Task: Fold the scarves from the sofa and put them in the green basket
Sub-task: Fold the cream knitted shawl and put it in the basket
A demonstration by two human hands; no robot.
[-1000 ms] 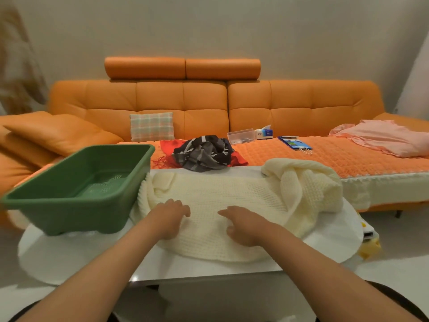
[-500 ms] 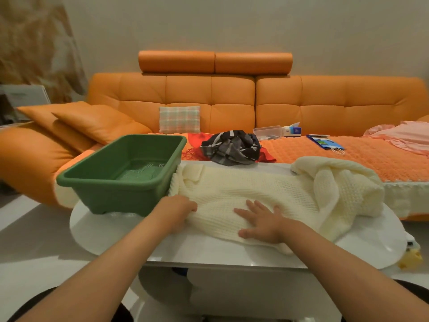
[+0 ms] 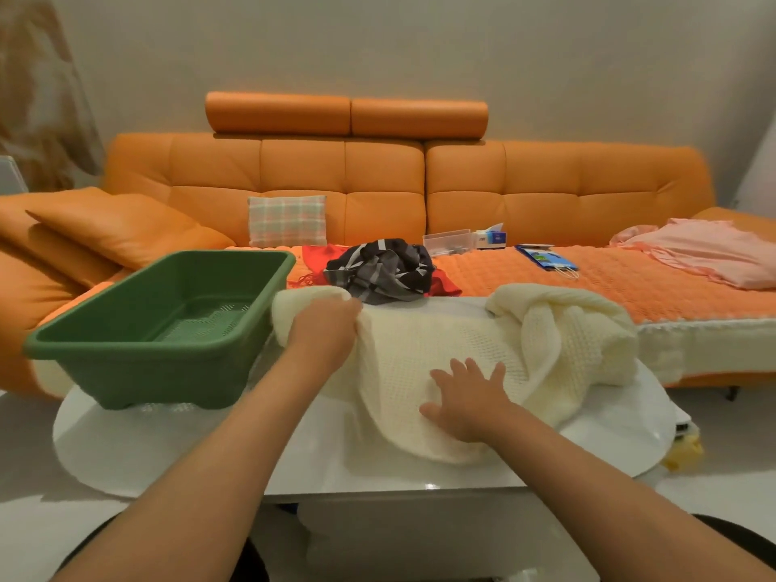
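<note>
Head view: the left hand (image 3: 323,329) has now grabbed the cream scarf (image 3: 441,350) end to fold it; the right hand (image 3: 466,403) stays flat and open on top.

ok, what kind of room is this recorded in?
Most likely a home living room: a long orange sofa with a plaid cushion, a low white table in front of it, and a tissue box and pink cloth lying on the seat.

Beige wall (image 3: 420,48), orange sofa (image 3: 546,191), white table (image 3: 168,447)
</note>
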